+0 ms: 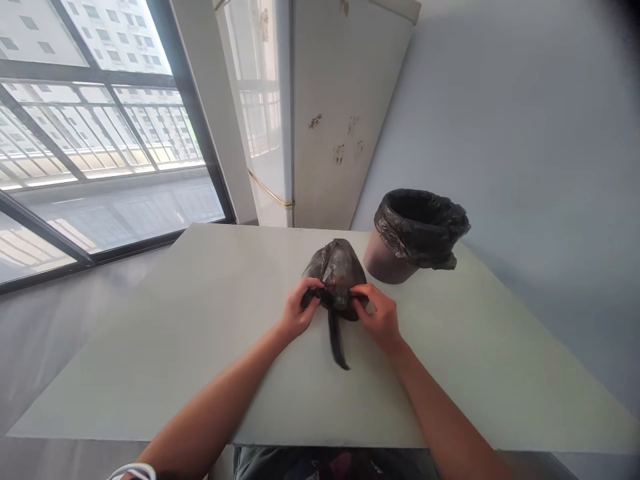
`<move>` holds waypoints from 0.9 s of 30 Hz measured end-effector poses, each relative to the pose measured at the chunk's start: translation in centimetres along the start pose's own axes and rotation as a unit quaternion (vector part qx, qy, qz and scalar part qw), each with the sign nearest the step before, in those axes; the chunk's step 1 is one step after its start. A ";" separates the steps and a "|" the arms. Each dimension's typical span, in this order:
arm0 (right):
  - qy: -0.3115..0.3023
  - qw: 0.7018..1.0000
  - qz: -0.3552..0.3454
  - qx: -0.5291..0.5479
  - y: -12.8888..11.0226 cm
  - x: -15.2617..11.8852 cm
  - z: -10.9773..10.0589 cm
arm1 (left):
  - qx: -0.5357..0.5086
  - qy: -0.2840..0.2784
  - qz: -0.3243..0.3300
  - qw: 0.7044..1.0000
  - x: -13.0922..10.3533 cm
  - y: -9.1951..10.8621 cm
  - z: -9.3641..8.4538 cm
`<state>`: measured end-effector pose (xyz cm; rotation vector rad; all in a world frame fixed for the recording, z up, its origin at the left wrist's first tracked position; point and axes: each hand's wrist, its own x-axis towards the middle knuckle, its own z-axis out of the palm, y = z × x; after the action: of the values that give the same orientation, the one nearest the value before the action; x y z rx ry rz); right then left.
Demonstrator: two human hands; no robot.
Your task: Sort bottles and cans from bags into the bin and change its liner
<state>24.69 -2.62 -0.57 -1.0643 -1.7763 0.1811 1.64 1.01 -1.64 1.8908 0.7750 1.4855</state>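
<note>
A filled black plastic bag (343, 263) lies in the middle of the white table, its gathered top facing me. My left hand (301, 308) pinches the bunched plastic at the bag's near left side. On the near right side, my right hand (379, 313) grips another part of the bag between thumb and fingers. Between the hands, a narrow twisted strip of the same plastic hangs toward me over the tabletop. What the bag contains is hidden, apart from vague shapes through the thin film.
Behind my right hand stands a bin (390, 260) lined with a black bag folded over its rim. The white table (200, 347) reaches a wall (525, 167) at right. A white fridge-like cabinet (345, 120) stands beyond it, and a glazed window (100, 133) is at left.
</note>
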 end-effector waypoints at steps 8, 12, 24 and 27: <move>0.083 0.986 0.125 0.072 0.0 0.1 -1.0 | -0.032 0.028 -0.017 0.999 1.1 -0.2 -1.6; 0.141 0.963 0.203 0.103 1.1 0.0 -0.8 | -0.037 0.104 -0.040 0.993 1.8 -0.5 -2.5; 0.124 0.933 0.286 0.181 1.3 0.1 -1.0 | 0.157 -0.209 0.047 0.964 1.6 -0.4 -1.1; 0.146 0.944 0.275 0.113 1.0 0.2 -1.4 | 0.108 -0.113 -0.034 0.987 1.2 -1.0 -0.8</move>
<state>26.39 -2.37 -0.30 -1.3206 -1.1324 0.5276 1.02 2.65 -1.54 2.1250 0.9122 1.1590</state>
